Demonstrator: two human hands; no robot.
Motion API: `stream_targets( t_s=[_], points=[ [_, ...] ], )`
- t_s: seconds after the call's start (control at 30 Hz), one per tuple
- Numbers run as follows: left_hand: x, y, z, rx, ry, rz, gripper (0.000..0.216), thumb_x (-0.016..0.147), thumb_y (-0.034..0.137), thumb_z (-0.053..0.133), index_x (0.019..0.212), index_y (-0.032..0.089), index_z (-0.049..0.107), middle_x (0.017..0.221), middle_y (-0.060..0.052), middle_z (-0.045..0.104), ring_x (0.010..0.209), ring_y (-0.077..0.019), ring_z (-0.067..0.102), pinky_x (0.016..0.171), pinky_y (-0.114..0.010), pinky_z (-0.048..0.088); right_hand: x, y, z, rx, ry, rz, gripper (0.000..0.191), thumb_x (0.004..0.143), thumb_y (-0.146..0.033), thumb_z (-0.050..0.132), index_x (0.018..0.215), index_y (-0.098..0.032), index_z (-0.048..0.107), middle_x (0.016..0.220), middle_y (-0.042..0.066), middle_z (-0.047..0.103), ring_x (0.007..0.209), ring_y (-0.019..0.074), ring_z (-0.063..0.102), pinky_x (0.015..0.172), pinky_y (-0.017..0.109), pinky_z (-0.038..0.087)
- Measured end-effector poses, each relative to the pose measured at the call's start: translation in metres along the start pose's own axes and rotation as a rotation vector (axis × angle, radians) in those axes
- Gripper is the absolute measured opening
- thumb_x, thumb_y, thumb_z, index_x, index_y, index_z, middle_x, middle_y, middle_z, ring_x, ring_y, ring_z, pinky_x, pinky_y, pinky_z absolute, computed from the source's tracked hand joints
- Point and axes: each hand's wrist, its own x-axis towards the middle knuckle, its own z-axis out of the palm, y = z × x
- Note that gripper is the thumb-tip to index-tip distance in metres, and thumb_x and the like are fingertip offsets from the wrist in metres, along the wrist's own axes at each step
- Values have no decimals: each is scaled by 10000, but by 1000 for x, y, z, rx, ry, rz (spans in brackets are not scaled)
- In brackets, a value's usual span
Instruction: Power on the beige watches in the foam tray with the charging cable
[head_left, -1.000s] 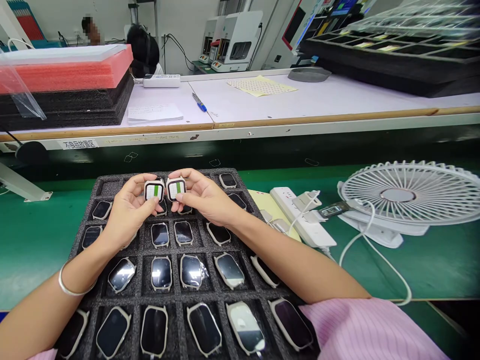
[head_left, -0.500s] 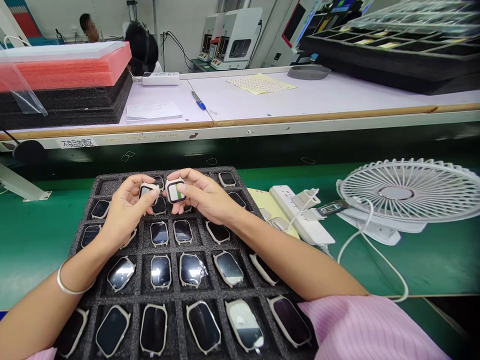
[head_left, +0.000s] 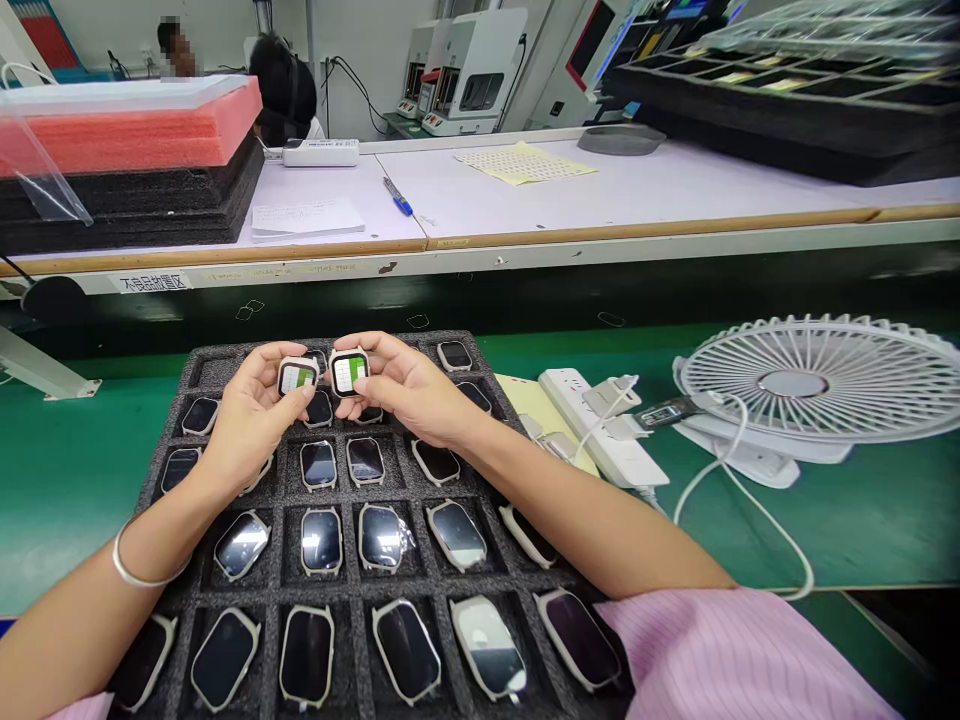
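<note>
A black foam tray (head_left: 352,585) lies before me, its pockets filled with several beige-framed smartwatch bodies with dark screens. My left hand (head_left: 251,415) pinches one watch body (head_left: 297,377) whose screen is lit white and green. My right hand (head_left: 405,385) grips a second lit watch body (head_left: 349,372) right beside it. Both are held side by side just above the tray's far rows, screens facing me. A silver bangle circles my left wrist.
A white desk fan (head_left: 817,385) lies flat on the green mat at right, with a white power strip (head_left: 600,425) and cables beside the tray. Behind runs a white shelf with a blue pen (head_left: 397,198), papers, foam stacks (head_left: 127,150) and black trays (head_left: 787,100). People sit far back left.
Both watches were tilted away half a second ago and are turned back now with their lit screens toward me. The hands stay over the same tray rows.
</note>
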Motion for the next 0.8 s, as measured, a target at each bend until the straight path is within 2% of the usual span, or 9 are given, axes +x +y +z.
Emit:
stream_targets(
  t_s=[0.43,0.63,0.8],
  points=[
    [1,-2,1,-44,4,4,487,713,143,772,1159,185,581,940,-3,651,667,-69,574,576,-147,515,0,1,0,-4,-32,-39,466,820,-96,665,1240,-205,493,1030,8,627,777,107,693,702,222,592],
    [0,0,1,-64,-21,-16,566,696,104,752,1225,199,574,1051,-13,659,692,-67,638,620,-160,550,0,2,-2,-11,-17,-29,523,778,-80,685,1246,-215,496,1035,3,630,771,105,684,682,215,570],
    [-2,2,1,-48,-50,-53,366,789,229,748,1128,181,618,997,-22,673,640,-110,693,590,-209,572,0,0,-3,-72,47,19,302,892,-294,698,1132,-191,547,881,-5,650,607,98,637,523,200,490]
  ],
)
